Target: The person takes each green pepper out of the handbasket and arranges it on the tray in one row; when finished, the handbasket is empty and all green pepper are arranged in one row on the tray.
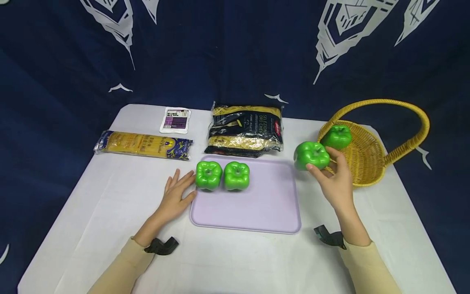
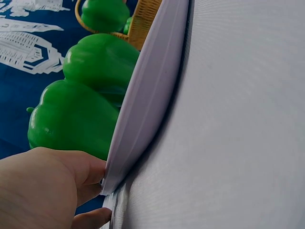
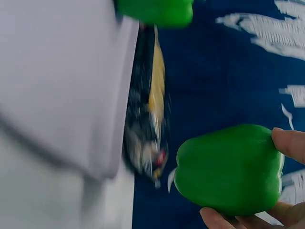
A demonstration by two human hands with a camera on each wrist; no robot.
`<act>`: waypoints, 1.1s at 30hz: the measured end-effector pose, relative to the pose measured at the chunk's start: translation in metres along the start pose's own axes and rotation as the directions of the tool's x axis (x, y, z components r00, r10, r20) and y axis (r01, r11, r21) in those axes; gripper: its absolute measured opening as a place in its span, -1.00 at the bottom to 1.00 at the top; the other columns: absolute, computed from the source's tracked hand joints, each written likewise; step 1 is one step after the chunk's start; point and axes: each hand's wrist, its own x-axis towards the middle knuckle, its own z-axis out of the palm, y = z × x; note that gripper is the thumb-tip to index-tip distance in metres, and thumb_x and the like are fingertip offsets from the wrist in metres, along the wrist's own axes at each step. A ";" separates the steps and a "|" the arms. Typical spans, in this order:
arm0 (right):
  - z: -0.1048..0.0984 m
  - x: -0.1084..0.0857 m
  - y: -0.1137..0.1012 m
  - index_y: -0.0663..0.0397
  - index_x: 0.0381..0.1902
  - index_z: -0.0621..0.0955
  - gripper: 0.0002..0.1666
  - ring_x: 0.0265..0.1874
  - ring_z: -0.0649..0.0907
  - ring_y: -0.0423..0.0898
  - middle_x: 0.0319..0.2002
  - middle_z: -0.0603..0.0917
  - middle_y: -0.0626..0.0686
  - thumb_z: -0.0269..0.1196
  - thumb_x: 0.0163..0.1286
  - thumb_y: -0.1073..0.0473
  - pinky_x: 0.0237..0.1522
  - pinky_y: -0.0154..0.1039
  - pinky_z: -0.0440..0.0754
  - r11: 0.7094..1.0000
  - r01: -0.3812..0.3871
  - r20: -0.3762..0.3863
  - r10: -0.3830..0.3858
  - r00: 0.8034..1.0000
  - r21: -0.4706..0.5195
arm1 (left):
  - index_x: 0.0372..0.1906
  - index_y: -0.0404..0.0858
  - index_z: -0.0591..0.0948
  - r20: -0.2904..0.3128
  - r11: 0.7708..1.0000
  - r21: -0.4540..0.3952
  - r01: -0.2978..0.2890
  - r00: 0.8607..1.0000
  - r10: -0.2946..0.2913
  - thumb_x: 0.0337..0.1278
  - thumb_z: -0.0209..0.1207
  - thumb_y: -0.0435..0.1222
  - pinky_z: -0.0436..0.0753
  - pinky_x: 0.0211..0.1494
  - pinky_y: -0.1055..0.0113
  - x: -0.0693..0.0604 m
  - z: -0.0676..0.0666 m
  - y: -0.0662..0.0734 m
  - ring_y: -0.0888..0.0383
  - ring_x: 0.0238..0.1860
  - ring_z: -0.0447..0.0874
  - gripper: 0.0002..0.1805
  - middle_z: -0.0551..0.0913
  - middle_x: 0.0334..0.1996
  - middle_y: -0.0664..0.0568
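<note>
My right hand (image 1: 337,181) holds a green bell pepper (image 1: 311,155) between thumb and fingers, raised between the tray and the basket. The same held pepper (image 3: 231,169) fills the lower right of the right wrist view. My left hand (image 1: 178,198) lies at the left edge of the lilac tray (image 1: 264,204), fingers extended, the fingertips by the rim. Two more green bell peppers, a left one (image 1: 208,175) and a right one (image 1: 236,175), stand side by side on the tray's upper left. Another bell pepper (image 1: 338,136) sits inside the yellow wicker basket (image 1: 367,159).
Behind the tray lies a black-and-yellow penne bag (image 1: 245,130). A long yellow pasta packet (image 1: 143,145) is at the left, with a small white-and-purple packet (image 1: 175,120) behind it. The basket's tall handle (image 1: 422,134) arches at the right. A dark blue patterned curtain (image 1: 227,53) hangs behind the table.
</note>
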 end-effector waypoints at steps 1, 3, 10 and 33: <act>0.006 -0.001 -0.002 0.19 0.39 0.31 -0.18 0.15 0.56 0.05 0.29 0.42 0.19 0.40 0.21 0.29 -0.11 -0.68 0.54 1.000 0.013 0.023 -0.014 1.000 0.016 | 0.34 -0.33 0.42 -0.008 1.000 -0.005 -0.005 1.000 0.005 0.23 0.13 -0.25 -0.31 0.48 -0.35 0.000 0.000 0.000 -0.40 0.52 -0.20 -0.43 0.30 0.43 -0.25; 0.016 -0.003 -0.008 0.25 0.37 0.30 -0.18 0.18 0.55 0.12 0.29 0.42 0.23 0.40 0.20 0.31 -0.08 -0.68 0.54 0.998 0.045 0.064 -0.049 0.997 0.049 | 0.33 -0.32 0.43 -0.027 1.000 -0.010 -0.020 0.999 0.020 0.24 0.12 -0.22 -0.30 0.48 -0.34 -0.001 0.000 0.000 -0.40 0.52 -0.17 -0.43 0.31 0.42 -0.26; 0.042 -0.011 -0.022 0.33 0.32 0.34 -0.19 0.21 0.54 0.21 0.27 0.43 0.28 0.44 0.15 0.33 -0.06 -0.67 0.54 0.985 0.120 0.140 -0.137 0.981 0.121 | 0.34 -0.33 0.43 -0.007 1.000 -0.020 0.003 1.000 -0.003 0.24 0.13 -0.26 -0.33 0.49 -0.33 -0.001 0.000 0.002 -0.38 0.53 -0.21 -0.43 0.29 0.43 -0.25; 0.076 -0.028 -0.012 0.24 0.30 0.35 -0.17 0.15 0.58 0.21 0.27 0.45 0.23 0.47 0.13 0.23 0.03 0.00 0.69 0.999 0.053 0.295 -0.054 0.954 0.012 | 0.37 -0.31 0.40 0.034 0.999 0.009 0.034 0.999 -0.035 0.27 0.14 -0.27 -0.35 0.50 -0.31 0.000 -0.002 0.002 -0.34 0.54 -0.26 -0.42 0.25 0.46 -0.20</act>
